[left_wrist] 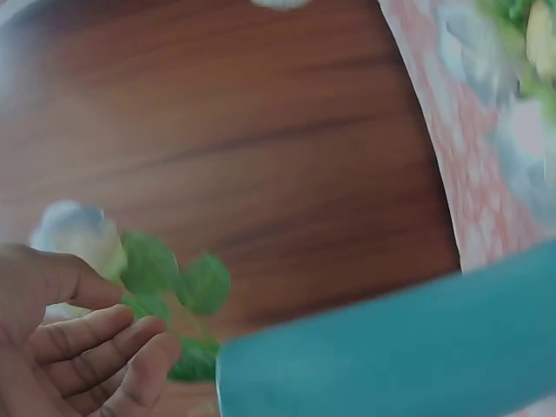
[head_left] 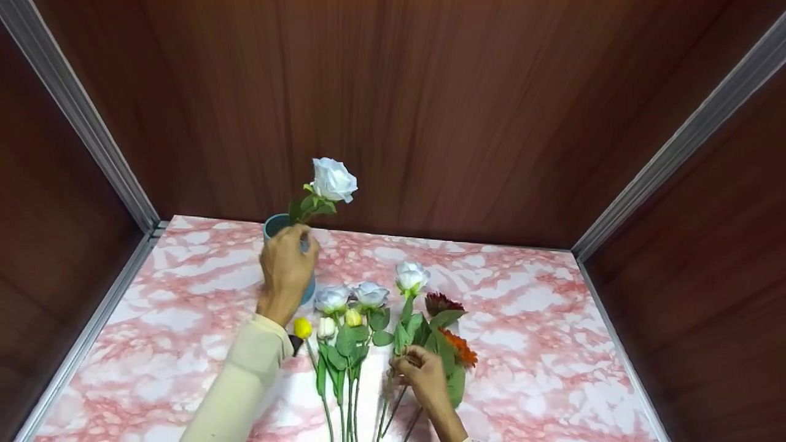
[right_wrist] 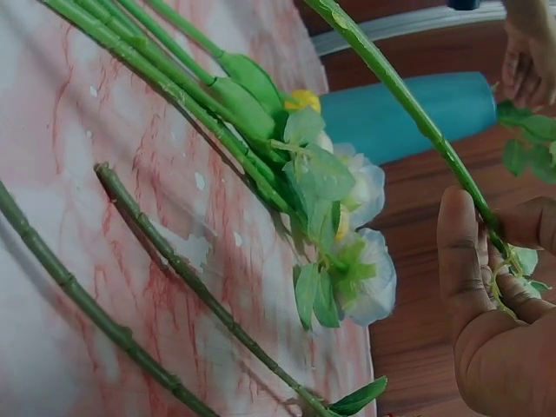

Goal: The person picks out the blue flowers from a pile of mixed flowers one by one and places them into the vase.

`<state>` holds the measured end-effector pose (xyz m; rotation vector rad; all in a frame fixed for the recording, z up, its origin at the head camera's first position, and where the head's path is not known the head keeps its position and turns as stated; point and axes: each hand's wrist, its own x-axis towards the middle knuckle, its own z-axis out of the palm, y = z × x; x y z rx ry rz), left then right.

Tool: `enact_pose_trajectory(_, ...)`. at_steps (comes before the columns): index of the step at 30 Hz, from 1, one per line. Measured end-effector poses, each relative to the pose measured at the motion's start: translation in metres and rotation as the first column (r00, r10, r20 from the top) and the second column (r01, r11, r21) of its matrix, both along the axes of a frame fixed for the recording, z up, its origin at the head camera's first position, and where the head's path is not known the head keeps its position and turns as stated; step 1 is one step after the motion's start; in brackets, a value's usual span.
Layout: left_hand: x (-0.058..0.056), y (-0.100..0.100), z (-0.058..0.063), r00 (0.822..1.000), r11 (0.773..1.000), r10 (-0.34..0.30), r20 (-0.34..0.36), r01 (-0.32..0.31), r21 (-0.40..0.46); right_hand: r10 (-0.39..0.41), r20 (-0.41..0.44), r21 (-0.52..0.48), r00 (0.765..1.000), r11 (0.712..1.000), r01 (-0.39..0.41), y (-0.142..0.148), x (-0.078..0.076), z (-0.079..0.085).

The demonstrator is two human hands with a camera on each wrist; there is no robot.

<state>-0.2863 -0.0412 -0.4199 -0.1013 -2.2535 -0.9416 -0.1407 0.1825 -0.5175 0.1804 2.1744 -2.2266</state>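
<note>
- Head view: the step in hand looks to be setting flowers one by one into a blue vase (head_left: 309,290) at the far left of a pink-and-white marbled table (head_left: 528,380). A pale blue rose (head_left: 333,180) leans to the right above its rim, beside the left hand (head_left: 287,261).
- Same view: the right hand (head_left: 424,374) pinches the stem of a white rose (head_left: 411,277) just below its leaves. Between the hands lie two bluish roses (head_left: 370,294) and tulip-like buds (head_left: 303,328); a dark red flower (head_left: 442,304) and an orange flower (head_left: 459,348) lie at the right.
- Left wrist view: the left hand's fingers are loosely bent, with no stem visible between them, so it seems to have let go. The pale blue rose's leaves, round and bright green, sit at the vase mouth; its bloom is blurred and partly covered.
- Right wrist view: thumb and fingers grip the white rose's long, knobbly green stem, angled above the table. Its bloom is hidden. The next move likely calls for carrying it to the vase and lowering the stem end in.
</note>
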Motion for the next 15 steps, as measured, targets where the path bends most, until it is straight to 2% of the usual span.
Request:
enact_pose_trajectory(4, 0.013, 0.018, -0.010, 0.994, 0.996, -0.086, 0.061, 0.086, 0.010, 0.010, -0.001, -0.009, 1.000, 1.000, -0.010, -0.002, 0.000, 0.004)
enact_pose_trajectory(10, 0.025, 0.048, -0.040, 0.965, 0.974, -0.226, 0.132, 0.227, 0.006, 0.018, -0.001, -0.029, 1.000, 0.999, -0.018, -0.006, -0.002, 0.005)
enact_pose_trajectory(15, 0.034, 0.065, -0.056, 0.950, 0.964, -0.264, 0.169, 0.267, 0.006, 0.026, 0.016, -0.038, 1.000, 0.999, -0.026, -0.008, -0.004, 0.004)
